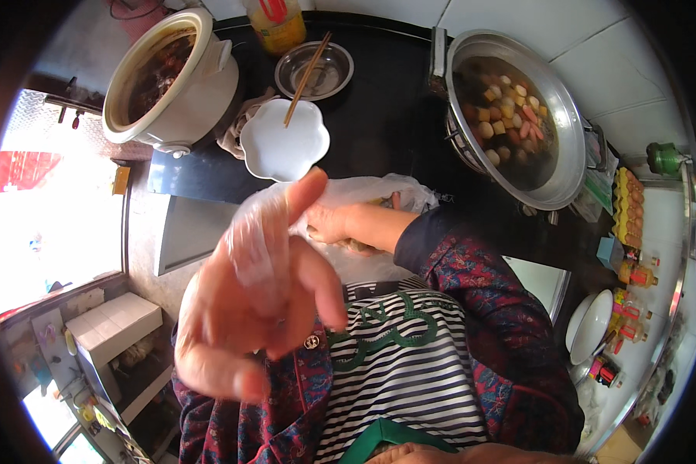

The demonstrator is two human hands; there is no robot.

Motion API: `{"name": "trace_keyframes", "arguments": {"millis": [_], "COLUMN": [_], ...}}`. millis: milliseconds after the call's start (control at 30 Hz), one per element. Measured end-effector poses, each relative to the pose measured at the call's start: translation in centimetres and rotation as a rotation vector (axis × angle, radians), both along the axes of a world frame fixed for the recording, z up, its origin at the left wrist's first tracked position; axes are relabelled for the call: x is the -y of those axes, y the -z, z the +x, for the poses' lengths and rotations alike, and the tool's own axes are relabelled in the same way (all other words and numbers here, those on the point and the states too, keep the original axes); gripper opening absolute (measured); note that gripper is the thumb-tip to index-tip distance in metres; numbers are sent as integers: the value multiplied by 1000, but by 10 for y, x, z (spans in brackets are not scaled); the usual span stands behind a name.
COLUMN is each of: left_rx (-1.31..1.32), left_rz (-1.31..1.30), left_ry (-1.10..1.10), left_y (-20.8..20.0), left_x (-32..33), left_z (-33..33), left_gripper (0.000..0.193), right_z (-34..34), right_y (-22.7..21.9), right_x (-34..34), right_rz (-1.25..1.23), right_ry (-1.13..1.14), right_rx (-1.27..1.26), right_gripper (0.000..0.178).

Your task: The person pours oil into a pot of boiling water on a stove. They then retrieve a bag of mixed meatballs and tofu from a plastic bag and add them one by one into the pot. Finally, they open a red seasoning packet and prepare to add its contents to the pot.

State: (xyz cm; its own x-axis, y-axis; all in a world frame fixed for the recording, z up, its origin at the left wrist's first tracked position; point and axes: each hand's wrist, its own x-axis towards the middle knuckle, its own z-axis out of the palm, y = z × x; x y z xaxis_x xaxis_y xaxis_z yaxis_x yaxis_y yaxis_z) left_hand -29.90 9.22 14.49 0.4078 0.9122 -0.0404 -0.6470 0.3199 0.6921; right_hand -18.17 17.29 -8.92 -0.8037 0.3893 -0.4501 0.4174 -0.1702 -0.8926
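My left hand [267,298] is raised close in front of me, its fingers spread apart. A whitish, see-through sheen lies over some of its fingers; I cannot tell whether it is plastic film or glare. Behind it, my right hand [330,224] reaches across to the left over a clear plastic bag [410,189] at the counter's near edge. Its fingers bend down into the bag, partly hidden, around something I cannot make out. Just beyond the hands stands a white scalloped bowl [282,143], with a pair of wooden chopsticks [308,77] leaning over it from a steel bowl [332,77].
A cream slow cooker [216,89] with dark contents is at the far left. On the right, a wide metal pan [568,166] holds balls, cubes and sausages in broth. A yellow bottle [282,31] stands at the back. Eggs in a tray [629,205] and white bowls [591,329] are farther right.
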Motion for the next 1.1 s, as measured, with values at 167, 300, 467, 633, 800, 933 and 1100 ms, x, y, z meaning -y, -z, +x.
{"name": "trace_keyframes", "arguments": {"millis": [167,300,467,633,800,933,1100], "left_rx": [72,90,90,71,39,53,113], "left_rz": [78,53,108,97,136,42,25], "left_ry": [-29,106,224,220,171,125,87], "left_y": [4,7,8,4,-2,-5,2], "left_x": [5,4,-3,-3,1,5,11], "left_z": [-18,-23,-15,-8,-8,-13,-18], "left_gripper": [120,123,122,122,123,125,124], "right_z": [35,79,110,95,40,19,56], "right_y": [1,-32,-42,-18,14,34,19], "right_x": [-17,-13,-5,7,18,5,-2], "right_rz": [51,70,216,441,533,138,-53], "right_ry": [-258,-408,-515,-432,-263,-179,-337], "right_rx": [216,240,298,251,102,128,203], "right_gripper": [30,29,28,27,26,25,24]}}
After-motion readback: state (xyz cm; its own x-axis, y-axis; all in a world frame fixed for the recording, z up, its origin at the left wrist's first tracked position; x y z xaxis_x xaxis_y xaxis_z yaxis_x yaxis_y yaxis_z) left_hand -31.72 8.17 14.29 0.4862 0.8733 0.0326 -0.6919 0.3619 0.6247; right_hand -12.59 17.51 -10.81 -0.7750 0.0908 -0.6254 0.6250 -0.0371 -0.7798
